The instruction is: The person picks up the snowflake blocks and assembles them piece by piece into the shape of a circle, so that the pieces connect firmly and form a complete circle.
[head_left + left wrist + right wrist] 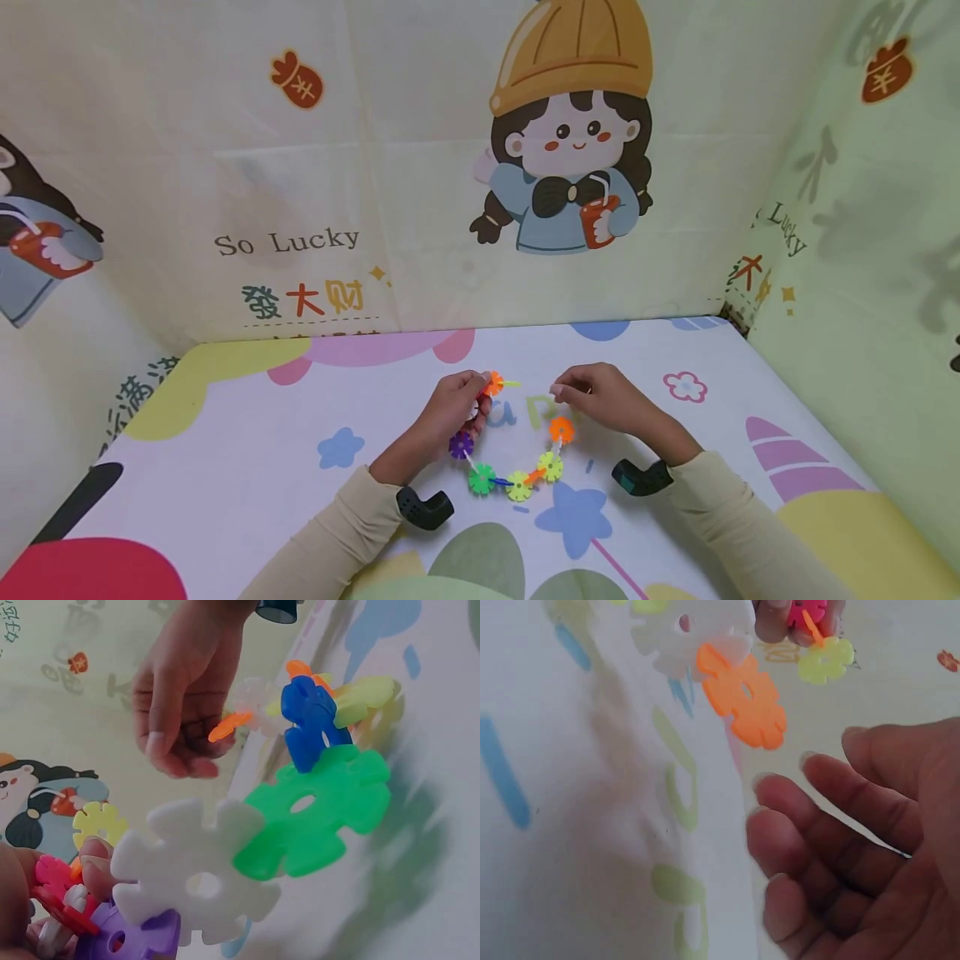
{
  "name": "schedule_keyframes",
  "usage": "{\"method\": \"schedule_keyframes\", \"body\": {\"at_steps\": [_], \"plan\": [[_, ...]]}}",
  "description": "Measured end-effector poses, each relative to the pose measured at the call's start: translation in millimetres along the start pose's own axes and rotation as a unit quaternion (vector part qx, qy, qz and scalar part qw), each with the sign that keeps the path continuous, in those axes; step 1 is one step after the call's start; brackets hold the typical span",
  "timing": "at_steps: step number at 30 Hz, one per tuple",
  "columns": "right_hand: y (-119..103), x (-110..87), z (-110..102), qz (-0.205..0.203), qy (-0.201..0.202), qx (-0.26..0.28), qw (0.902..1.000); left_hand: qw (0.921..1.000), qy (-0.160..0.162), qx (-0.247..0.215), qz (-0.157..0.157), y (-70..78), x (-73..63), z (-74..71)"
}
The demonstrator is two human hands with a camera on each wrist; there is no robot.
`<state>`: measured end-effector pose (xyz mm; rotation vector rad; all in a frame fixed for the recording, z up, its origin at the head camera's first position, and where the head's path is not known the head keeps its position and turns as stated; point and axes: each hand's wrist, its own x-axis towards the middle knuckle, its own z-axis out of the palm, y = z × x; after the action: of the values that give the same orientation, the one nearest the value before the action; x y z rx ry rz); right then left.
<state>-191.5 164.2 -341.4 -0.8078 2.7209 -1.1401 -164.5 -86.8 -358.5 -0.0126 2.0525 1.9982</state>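
My left hand [450, 404] grips one end of a chain of interlocking plastic snowflake discs. In the left wrist view a pink disc [51, 871] and a purple disc [139, 941] sit at its fingers, with a yellow disc [97, 819] beyond. From there the chain hangs in a curve through a white disc [169, 859], a green disc [352, 814], a blue disc [300, 712] and several others. An orange disc [750, 705] ends the far side. Close to that end is my right hand [603, 396], fingers loosely bent and holding nothing in the right wrist view.
A white table mat [255, 442] with printed coloured shapes lies under the hands. Fabric screens with cartoon prints stand at the back [420, 192] and both sides. A black wrist camera [425, 508] is strapped to the left wrist, another [641, 477] to the right.
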Motion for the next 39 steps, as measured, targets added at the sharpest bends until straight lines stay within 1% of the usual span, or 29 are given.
{"method": "schedule_keyframes", "body": {"at_steps": [3, 5, 7, 10, 13, 14, 16, 19, 21, 24, 27, 33, 36, 39], "plan": [[7, -4.6, -3, 0.02, -0.034, 0.032, 0.9987, 1.0, 0.002, -0.006, 0.001, -0.2, 0.3, -0.2], [11, -7.9, -5, 0.032, -0.062, 0.059, 0.9958, 1.0, 0.003, -0.008, 0.002, -0.2, 0.2, -0.2], [14, -11.2, -7, 0.044, -0.092, 0.087, 0.991, 1.0, 0.005, -0.008, 0.002, 0.0, 0.0, -0.2], [15, -14.7, -10, 0.049, -0.137, 0.133, 0.9804, 0.9999, 0.005, -0.01, 0.002, 0.8, -0.7, 0.0], [14, -15.9, -10, 0.051, -0.156, 0.164, 0.9727, 0.9999, 0.002, -0.014, 0.003, 0.7, -1.1, 0.2], [14, -15.6, -9, 0.051, -0.154, 0.168, 0.9724, 0.9999, 0.001, -0.015, 0.003, 0.7, -1.3, 0.4], [13, -14.7, -9, 0.054, -0.136, 0.163, 0.9757, 0.9999, -0.003, -0.016, 0.005, 0.6, -1.8, 0.9], [10, -11.3, -6, 0.061, -0.094, 0.151, 0.9821, 0.9999, -0.007, -0.014, 0.003, 1.1, -3.1, 2.5], [7, -8.5, -5, 0.066, -0.065, 0.151, 0.9842, 0.9999, -0.007, -0.011, 0.002, 1.4, -4.0, 3.8], [2, -4.1, -1, 0.074, -0.031, 0.157, 0.9843, 0.9999, -0.005, -0.008, 0.005, 1.8, -5.0, 5.6], [-2, 0.0, 2, 0.081, -0.005, 0.164, 0.9831, 0.9999, -0.005, -0.009, 0.013, 2.3, -5.9, 6.8], [-10, 5.3, 8, 0.082, 0.03, 0.177, 0.9804, 0.9996, 0.003, -0.005, 0.027, 3.9, -6.7, 8.1], [-15, 6.6, 9, 0.077, 0.036, 0.184, 0.9792, 0.9994, 0.008, -0.005, 0.032, 3.7, -6.5, 8.9], [-17, 7.9, 10, 0.071, 0.036, 0.188, 0.979, 0.9993, 0.006, -0.01, 0.036, 3.7, -6.7, 9.7]]}}
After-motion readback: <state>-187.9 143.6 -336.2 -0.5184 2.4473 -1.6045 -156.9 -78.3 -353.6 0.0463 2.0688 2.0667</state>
